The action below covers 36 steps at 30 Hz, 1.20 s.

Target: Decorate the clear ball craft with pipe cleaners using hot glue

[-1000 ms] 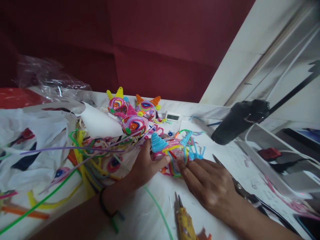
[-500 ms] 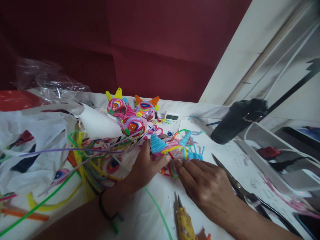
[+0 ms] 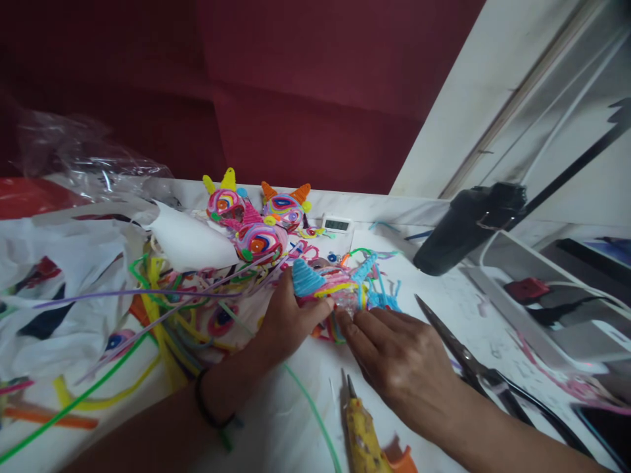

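A colourful pipe-cleaner ornament (image 3: 340, 289) with blue horns lies on the white table between my hands. My left hand (image 3: 290, 315) grips its left side, thumb along the front edge. The fingers of my right hand (image 3: 394, 348) are pinched together against its front right part; a small red bit shows by the fingertips, mostly hidden. Just below my hands lies a yellow glue gun (image 3: 362, 430) with its nozzle pointing away from me. Large dark scissors (image 3: 470, 368) rest open to the right of my right hand.
Three finished-looking horned ornaments (image 3: 259, 240) stand at the back beside a small white digital display (image 3: 336, 225). Loose pipe cleaners (image 3: 167, 335) and a white plastic bag (image 3: 59, 282) crowd the left. At right are a black cylinder (image 3: 451, 230) and a white tray (image 3: 532, 322).
The view has shifted slightly. My right fingers have pressed in closer to the ornament's front, and less of the red strip shows. My left hand keeps its hold.
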{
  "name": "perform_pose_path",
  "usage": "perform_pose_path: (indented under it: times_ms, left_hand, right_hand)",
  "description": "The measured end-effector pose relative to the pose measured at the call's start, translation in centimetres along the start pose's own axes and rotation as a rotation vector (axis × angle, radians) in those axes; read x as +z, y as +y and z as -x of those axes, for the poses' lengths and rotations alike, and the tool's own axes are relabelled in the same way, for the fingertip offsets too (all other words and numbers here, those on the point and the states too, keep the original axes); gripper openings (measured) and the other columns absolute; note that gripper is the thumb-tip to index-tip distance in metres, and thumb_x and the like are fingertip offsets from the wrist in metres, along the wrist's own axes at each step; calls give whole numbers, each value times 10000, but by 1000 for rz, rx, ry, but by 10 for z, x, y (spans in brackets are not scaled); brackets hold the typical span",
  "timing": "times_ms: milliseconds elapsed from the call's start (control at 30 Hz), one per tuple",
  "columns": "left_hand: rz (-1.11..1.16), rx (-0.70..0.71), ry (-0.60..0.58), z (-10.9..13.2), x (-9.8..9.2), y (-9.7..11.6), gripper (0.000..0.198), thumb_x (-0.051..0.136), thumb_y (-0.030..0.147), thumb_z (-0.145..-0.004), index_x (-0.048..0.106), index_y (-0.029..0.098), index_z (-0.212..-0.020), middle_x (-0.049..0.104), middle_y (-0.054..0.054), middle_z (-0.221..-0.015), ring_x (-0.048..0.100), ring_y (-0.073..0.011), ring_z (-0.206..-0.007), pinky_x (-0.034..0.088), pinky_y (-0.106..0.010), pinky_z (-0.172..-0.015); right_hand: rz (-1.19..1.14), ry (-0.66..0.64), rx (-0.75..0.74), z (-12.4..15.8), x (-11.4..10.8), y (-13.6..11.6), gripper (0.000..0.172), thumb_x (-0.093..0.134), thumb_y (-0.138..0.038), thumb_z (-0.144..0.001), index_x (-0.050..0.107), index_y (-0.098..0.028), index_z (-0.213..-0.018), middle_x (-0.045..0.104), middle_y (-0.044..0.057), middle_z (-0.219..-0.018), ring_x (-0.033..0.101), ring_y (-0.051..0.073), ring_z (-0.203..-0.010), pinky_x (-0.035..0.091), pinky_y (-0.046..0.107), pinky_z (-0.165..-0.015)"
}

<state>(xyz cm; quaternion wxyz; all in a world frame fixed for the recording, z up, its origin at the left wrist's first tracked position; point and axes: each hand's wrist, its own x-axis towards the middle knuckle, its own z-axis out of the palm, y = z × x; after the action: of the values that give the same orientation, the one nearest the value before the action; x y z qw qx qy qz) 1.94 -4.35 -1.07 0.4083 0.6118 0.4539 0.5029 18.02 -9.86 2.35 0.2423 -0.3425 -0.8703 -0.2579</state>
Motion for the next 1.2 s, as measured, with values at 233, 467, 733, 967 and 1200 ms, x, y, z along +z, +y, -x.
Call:
perform_pose_path:
  times_ms: [233,467,733,967,1200]
  left_hand:
    - [32,11,-23,-1,1,0,436,648,238,-680,533,191,-1098,644,-74,-1163,604,-236,-1081,438,-425,-1022]
    - [12,32,-26,-1,1,2,455,649,223,-686,534,199,-1125,646,-62,-1163,594,-236,-1105,424,-437,-1049]
    - [25,40,-38,0,0,-1,433,656,222,-700,527,203,-1113,641,-57,-1156,593,-228,-1094,432,-424,-1039]
    - [-4,34,-25,0,0,-3,425,656,231,-699,526,210,-1104,635,-50,-1127,597,-224,-1067,444,-411,-1006]
    - [19,29,-50,0,1,2,431,661,258,-700,516,175,-1098,636,-76,-1143,595,-232,-1089,427,-400,-1029]
  right_hand:
    - [-111,43,53,11,3,1,229,447,-87,-962,670,-39,-965,608,47,-699,512,164,-584,379,298,-515]
    - [-138,60,22,21,7,-1,173,509,-50,-924,660,-7,-1000,578,37,-673,471,156,-579,370,305,-516]
    - [-217,74,52,25,9,-4,124,544,-44,-904,666,-66,-890,551,26,-641,459,160,-582,354,309,-506]
    - [-230,41,51,26,10,-4,136,532,-63,-912,668,-62,-924,580,37,-675,484,166,-597,384,308,-515]
    - [-267,52,14,32,9,-3,119,554,-47,-895,672,-53,-883,627,64,-703,553,174,-651,439,311,-573]
